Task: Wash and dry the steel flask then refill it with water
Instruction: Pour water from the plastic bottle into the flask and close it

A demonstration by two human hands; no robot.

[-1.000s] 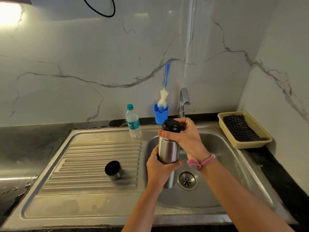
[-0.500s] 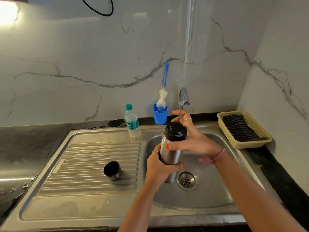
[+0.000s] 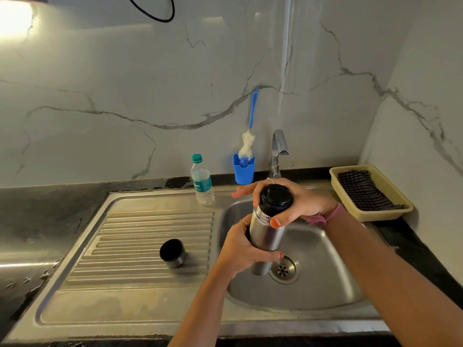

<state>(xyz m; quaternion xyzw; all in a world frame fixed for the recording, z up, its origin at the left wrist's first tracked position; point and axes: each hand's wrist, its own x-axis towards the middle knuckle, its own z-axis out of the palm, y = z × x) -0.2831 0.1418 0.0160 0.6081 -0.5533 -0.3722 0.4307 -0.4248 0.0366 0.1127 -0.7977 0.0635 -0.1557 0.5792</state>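
Steel flask (image 3: 266,234) held tilted above the sink (image 3: 325,271) basin, its base over the drain (image 3: 284,269). The left hand (image 3: 241,249) wraps the body; the right hand (image 3: 298,201) cups the black stopper (image 3: 275,199), thumb on the flask's shoulder and fingers curled over the top, so both grips are clamped on the flask. The stopper appears not yet removed, suggesting an unscrewing step before washing. Risks: smooth steel may slip through the left hand if the stopper resists and the twist is forced, dropping the flask into the basin; a stopper released abruptly could fall toward the drain; any water left inside could spill, given the tilt. The cup (image 3: 172,253) lies on its side on the ribbed drainboard (image 3: 140,236) and could roll if knocked. A bottle (image 3: 202,183), brush (image 3: 246,146) in its blue holder (image 3: 243,171), tap (image 3: 278,151) and basket (image 3: 370,216) with cloth (image 3: 365,191) stand behind, well apart from both hands.
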